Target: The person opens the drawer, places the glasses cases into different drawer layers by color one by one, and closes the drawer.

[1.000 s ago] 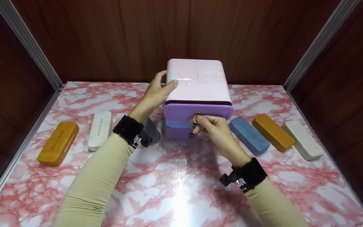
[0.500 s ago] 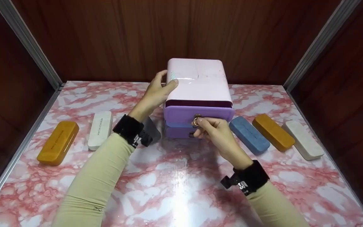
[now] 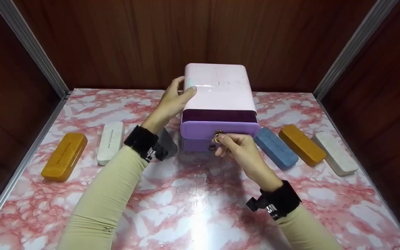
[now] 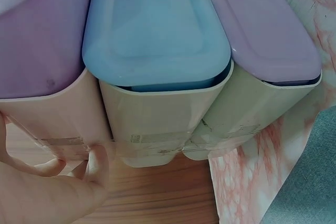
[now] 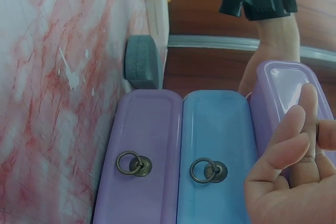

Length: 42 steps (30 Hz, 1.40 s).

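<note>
A small drawer chest (image 3: 221, 86) with a pale pink top stands towards the back of the table. My right hand (image 3: 240, 149) pinches the brass ring pull (image 3: 216, 138) of its top purple drawer (image 3: 196, 130), which is partly pulled out with a dark gap behind its front. My left hand (image 3: 174, 100) rests against the chest's left side, thumb over the top edge; in the left wrist view its fingers touch the side wall. Below, the blue drawer (image 5: 215, 124) and the lower purple drawer (image 5: 152, 129) sit in their housings, ring pulls hanging free.
To the left lie a mustard case (image 3: 64, 156) and a white case (image 3: 110, 142), with a dark grey case (image 3: 168, 144) partly behind my left wrist. On the right are a blue case (image 3: 276, 148), a mustard case (image 3: 302, 144) and an off-white case (image 3: 335, 153). Wooden panels surround the marbled table (image 3: 172, 215).
The top drawer has slid forward, widening the dark gap under the pink top. My right hand has come slightly nearer with the ring; my left hand stays in place.
</note>
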Tool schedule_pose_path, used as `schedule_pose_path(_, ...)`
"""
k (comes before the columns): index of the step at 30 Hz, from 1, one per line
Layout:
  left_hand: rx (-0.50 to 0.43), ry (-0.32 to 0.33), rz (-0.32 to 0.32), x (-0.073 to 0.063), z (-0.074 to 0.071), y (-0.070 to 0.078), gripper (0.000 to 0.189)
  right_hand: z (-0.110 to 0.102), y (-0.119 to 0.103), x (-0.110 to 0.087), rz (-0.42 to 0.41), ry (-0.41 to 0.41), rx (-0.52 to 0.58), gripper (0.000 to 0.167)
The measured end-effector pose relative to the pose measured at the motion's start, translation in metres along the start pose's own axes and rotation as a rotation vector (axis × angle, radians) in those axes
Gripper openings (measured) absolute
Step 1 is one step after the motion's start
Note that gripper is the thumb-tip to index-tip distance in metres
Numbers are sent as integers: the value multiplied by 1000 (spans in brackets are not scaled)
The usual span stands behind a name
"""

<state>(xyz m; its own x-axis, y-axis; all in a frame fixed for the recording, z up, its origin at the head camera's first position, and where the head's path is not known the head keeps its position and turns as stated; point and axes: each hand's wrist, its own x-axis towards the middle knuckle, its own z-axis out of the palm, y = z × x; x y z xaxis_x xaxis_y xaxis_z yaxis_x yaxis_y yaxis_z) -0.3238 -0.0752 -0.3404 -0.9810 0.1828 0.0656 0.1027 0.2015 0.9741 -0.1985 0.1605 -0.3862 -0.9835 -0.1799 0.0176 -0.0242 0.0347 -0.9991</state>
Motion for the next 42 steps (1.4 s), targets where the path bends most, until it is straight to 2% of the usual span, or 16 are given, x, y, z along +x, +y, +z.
schedule_pose_path(12,-20,-1,0,0,0,1,74,-1,1,-10,11,-7,-76,29)
schedule_pose_path(18,-41,-2,8,0,0,1,73,-1,3,-14,-4,-28,-72,29)
schedule_pose_path(25,-17,4,7,1,0,0,73,-1,3,-18,2,-25,-74,29)
schedule_pose_path(37,-20,3,11,2,0,0,74,-2,4,-27,3,-46,-143,30)
schedule_pose_path(42,0,-1,7,2,0,-1,75,-1,7,-30,-3,-50,-125,27)
